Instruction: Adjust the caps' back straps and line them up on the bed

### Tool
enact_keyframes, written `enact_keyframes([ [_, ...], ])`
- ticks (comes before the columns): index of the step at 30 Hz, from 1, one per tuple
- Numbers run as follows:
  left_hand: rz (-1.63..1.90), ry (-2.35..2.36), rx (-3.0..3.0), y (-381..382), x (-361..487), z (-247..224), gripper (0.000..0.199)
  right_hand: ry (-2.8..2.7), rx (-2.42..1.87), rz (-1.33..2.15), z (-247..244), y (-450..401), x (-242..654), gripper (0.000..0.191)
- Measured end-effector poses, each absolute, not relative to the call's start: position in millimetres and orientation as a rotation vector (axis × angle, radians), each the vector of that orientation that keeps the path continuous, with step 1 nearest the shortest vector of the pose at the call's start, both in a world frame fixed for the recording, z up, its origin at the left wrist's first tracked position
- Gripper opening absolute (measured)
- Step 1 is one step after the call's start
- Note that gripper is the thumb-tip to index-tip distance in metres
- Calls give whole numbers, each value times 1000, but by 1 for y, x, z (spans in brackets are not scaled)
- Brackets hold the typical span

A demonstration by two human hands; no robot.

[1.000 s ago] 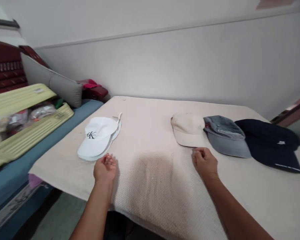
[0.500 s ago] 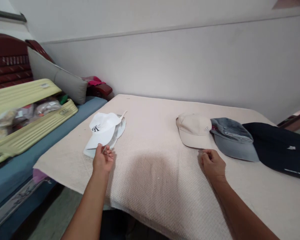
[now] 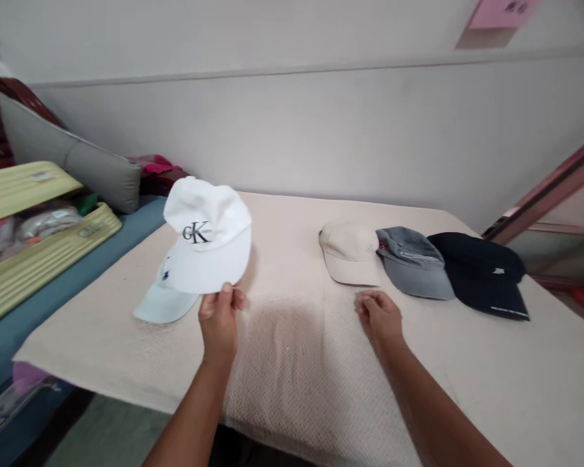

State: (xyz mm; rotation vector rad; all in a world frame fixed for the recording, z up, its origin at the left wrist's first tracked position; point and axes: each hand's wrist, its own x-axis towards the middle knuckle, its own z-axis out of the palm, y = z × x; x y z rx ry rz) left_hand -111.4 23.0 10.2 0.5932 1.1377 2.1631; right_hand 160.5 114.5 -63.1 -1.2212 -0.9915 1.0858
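My left hand (image 3: 220, 324) has its grip clamped, thumb against fingers, on the near edge of the brim (image 3: 211, 271) of the white cap (image 3: 226, 224). From there the cap rises away from me and a little to the left: brim at the grip, crown at the far end, lettering facing me, held tilted up above the surface (image 3: 287, 243). Beneath and to the left lies a pale mint cap (image 3: 161, 306), partly hidden; I can't tell whether the two touch.

My right hand (image 3: 383, 318) is well apart from the white cap, so the left is clearly the nearer. Its fingers curl with nothing visible in them; I can't tell whether the tips meet. Just beyond it sits the beige cap (image 3: 350, 253), then rightward the grey cap (image 3: 413, 263) and the navy cap (image 3: 481, 269), brims toward me.
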Motion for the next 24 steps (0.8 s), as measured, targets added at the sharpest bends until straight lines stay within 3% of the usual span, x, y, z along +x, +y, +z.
enact_keyframes([
  [4, 1894, 1161, 806, 5, -57, 8, 16, -920, -1034, 1583, -40, 62, 141, 38],
  [7, 1737, 1148, 927, -6, -32, 6, 15, -837, -765, 1770, -18, 36, 138, 47],
  [10, 1546, 1205, 1052, -15, -11, 1, 18, -753, -548, 1829, -1, 35, 149, 49],
  [16, 1016, 1086, 1140, -26, 23, -21, 17, -398, -520, 1777, 4, 55, 191, 31],
  [19, 893, 1008, 928, -23, 15, -25, 36, -427, -575, 1816, 2, 53, 208, 36],
  [24, 894, 976, 382, -5, -10, -11, 30, -591, -587, 1885, -3, 32, 216, 45],
])
